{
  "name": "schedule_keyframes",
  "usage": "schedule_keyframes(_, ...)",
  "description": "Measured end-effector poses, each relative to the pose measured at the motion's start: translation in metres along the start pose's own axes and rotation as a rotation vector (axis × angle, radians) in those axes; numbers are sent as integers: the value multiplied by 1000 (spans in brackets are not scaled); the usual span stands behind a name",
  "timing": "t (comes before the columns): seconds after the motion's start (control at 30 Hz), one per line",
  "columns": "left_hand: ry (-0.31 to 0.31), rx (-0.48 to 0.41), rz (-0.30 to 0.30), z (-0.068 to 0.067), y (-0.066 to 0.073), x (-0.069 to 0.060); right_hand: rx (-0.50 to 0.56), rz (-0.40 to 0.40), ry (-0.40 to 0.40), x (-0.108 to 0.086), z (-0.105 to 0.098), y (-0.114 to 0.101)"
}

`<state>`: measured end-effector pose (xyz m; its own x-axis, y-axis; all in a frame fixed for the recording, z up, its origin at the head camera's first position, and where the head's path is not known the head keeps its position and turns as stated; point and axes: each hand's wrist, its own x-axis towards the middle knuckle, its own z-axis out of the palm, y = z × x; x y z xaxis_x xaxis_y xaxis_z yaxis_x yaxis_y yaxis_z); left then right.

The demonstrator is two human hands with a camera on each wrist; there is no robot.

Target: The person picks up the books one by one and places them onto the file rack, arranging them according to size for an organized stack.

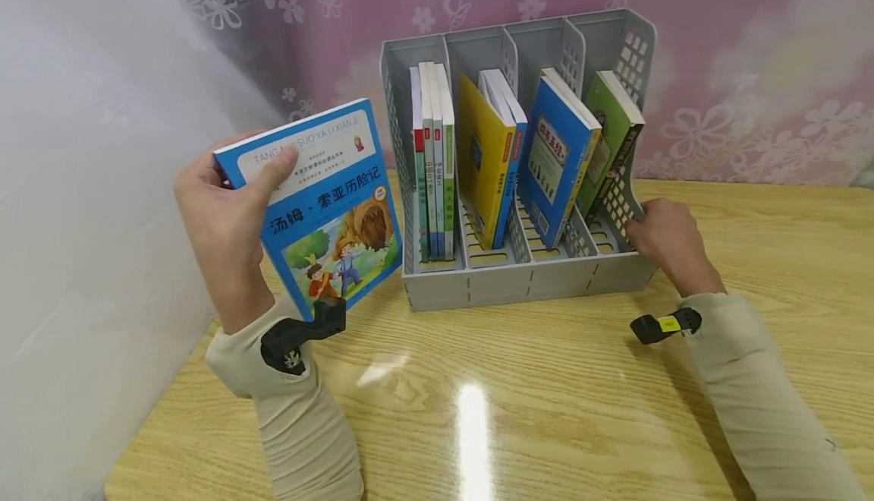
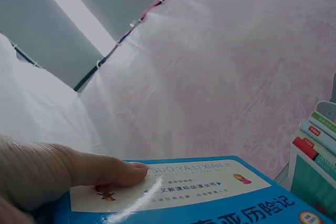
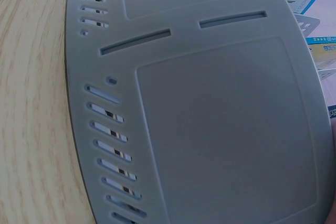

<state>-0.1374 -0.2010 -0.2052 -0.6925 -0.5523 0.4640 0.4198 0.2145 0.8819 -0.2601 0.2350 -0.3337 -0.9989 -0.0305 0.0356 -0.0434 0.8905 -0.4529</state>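
My left hand [image 1: 228,220] grips a blue paperback book [image 1: 328,205] by its upper left edge, thumb on the front cover. The book is tilted, left of the grey desktop file organizer [image 1: 526,282], its cover facing me with two cartoon figures. In the left wrist view, the thumb of my left hand [image 2: 79,174] lies across the top of the book [image 2: 184,190]. My right hand [image 1: 672,243] holds the organizer's right side wall near its lower front corner. The right wrist view is mostly filled by the organizer's grey front wall [image 3: 226,129].
Several thin books [image 1: 432,174] stand in the organizer's leftmost compartment. A yellow book [image 1: 485,159] leans beside white-paged ones, then come a blue book [image 1: 553,159] and a green book [image 1: 604,137]. Beneath is a wooden table [image 1: 546,395]; a pink flowered curtain [image 1: 751,68] hangs behind.
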Motion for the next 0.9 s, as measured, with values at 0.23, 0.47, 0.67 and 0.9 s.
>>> schedule_keyframes(0.23, 32, -66, 97, 9, 21, -14, 6, -6, 5, 0, 0, 0)
schedule_keyframes(0.47, 70, -257, 230, 16, 36, -27, 9, -1, -4, -1, -1, -1)
schedule_keyframes(0.67, 3, -327, 331, 31, 42, -36, 11, 4, -2, -1, -1, -1)
schedule_keyframes(0.9, -87, -313, 400, 57, 38, -48, 19, -2, -7, -2, -2, -1)
